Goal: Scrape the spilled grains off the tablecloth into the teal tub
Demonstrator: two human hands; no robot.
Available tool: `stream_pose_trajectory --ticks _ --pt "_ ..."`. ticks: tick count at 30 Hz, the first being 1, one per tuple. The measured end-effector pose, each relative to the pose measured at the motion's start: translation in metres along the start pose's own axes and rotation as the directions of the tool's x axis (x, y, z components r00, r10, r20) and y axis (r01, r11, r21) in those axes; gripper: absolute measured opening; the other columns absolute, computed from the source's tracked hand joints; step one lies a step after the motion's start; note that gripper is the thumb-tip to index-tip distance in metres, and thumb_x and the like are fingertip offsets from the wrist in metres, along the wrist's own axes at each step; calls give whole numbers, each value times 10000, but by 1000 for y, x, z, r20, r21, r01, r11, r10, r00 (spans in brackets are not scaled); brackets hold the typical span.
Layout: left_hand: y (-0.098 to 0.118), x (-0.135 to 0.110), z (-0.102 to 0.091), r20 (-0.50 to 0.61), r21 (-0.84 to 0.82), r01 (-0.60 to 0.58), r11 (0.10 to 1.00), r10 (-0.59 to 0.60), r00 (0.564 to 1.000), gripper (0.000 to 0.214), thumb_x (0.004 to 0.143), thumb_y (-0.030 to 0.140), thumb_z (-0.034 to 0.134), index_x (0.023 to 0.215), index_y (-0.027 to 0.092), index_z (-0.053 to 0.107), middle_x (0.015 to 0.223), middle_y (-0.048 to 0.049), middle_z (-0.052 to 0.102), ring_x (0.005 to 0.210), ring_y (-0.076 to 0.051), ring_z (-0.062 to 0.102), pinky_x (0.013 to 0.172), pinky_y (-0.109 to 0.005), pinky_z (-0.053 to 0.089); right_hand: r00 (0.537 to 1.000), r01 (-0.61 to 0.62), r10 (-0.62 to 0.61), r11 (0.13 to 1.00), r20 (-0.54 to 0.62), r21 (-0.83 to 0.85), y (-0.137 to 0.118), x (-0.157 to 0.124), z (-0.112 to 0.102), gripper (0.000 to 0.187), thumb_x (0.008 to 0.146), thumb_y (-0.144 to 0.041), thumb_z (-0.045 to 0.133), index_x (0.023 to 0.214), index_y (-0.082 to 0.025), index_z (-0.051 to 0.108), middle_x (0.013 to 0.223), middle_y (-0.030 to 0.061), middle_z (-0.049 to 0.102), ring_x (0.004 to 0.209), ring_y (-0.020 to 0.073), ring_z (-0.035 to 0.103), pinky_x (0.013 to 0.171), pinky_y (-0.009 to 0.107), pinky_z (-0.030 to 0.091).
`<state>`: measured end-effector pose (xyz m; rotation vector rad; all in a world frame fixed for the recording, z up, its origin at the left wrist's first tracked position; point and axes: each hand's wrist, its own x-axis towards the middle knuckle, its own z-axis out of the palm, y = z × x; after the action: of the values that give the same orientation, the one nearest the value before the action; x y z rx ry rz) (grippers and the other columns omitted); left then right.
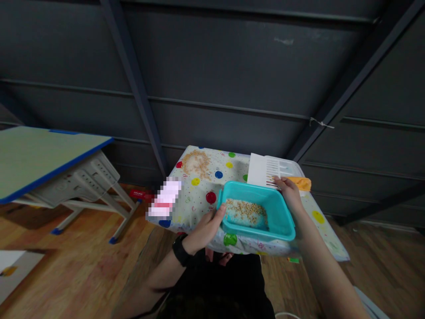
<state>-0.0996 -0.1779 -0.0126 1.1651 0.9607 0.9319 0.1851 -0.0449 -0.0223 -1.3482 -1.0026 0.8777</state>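
The left hand (207,227), a black band (181,250) at its wrist, grasps the near-left rim of a turquoise plastic bin (280,215), thumb over the edge. The right hand (289,190) is bent at the bin's far-right corner; whether it grips the rim or something small beyond it I cannot tell. Just right of the left thumb, inside the bin, lies a mix of tan beans and white grains (249,212). Right beside the right hand's knuckles is an orange item (303,182), and beyond its fingertips lie a white panel (256,169) and a slotted white tray (291,167). Farther ahead of the left hand, a bean-and-grain heap (196,164) rests on the balloon-print tablecloth (184,208); well to its left stands a pale-green desk (49,155).
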Motion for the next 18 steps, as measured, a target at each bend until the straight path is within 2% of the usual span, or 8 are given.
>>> stream_pose_trajectory --ticks 3,6,8,10,12,15,16,18 --pt "-3 -4 -3 -27 -29 -2 1000 2 1000 603 915 588 439 1351 193 574 1407 -84 608 1330 -288 499 1170 -434 295 998 -35 34 999 44 10 -11 1 1 444 539 -488 834 780 -202 595 735 16 696 613 170 652 529 264 538" --pt "-5 -11 -5 -47 -12 -85 996 85 995 522 917 513 510 1352 227 555 1434 -71 577 1331 -267 488 1162 -416 300 984 -49 48 999 173 5 -31 13 5 490 561 -484 842 864 -211 570 788 28 717 550 185 658 488 316 557" --pt "-8 -14 -6 -60 0 -129 992 129 990 489 909 473 551 1338 239 541 1402 -73 592 1279 -257 523 1107 -404 363 961 26 1 995 277 -94 -46 28 15 485 599 -484 832 896 -213 562 805 39 724 553 203 670 486 341 563" --pt "-10 -13 -7 -108 36 -138 990 141 984 460 892 474 579 1280 229 552 1304 -86 633 1175 -260 571 997 -396 442 927 158 -66 962 370 -224 -58 45 32 411 669 -452 797 910 -216 563 815 44 729 568 204 675 495 326 553" --pt "-10 -8 -8 -169 81 -110 991 122 978 414 867 503 598 1153 204 589 1140 -86 670 1034 -251 602 882 -378 472 870 358 -161 855 466 -374 -64 60 54 283 745 -373 748 928 -211 606 835 47 734 595 192 679 544 299 541" --pt "-7 3 -9 -183 59 -87 994 97 978 369 836 504 637 1021 187 608 998 -62 668 924 -218 599 828 -351 459 725 642 -233 568 648 -515 -65 71 91 134 816 -244 672 945 -219 700 916 57 752 807 226 708 752 306 524" --pt "-5 5 -8 -170 25 -89 996 92 981 363 831 493 647 1019 185 611 994 -59 668 914 -210 597 824 -342 457 678 699 -226 491 699 -520 -64 72 101 142 830 -220 651 952 -226 722 964 58 755 891 240 703 824 314 505" --pt "-4 9 -7 -159 -44 -97 994 89 983 367 828 477 653 1039 180 620 998 -59 671 889 -196 599 799 -324 457 605 765 -198 411 771 -495 -60 69 118 182 852 -201 618 972 -243 749 1055 47 748 1001 251 682 918 325 467"
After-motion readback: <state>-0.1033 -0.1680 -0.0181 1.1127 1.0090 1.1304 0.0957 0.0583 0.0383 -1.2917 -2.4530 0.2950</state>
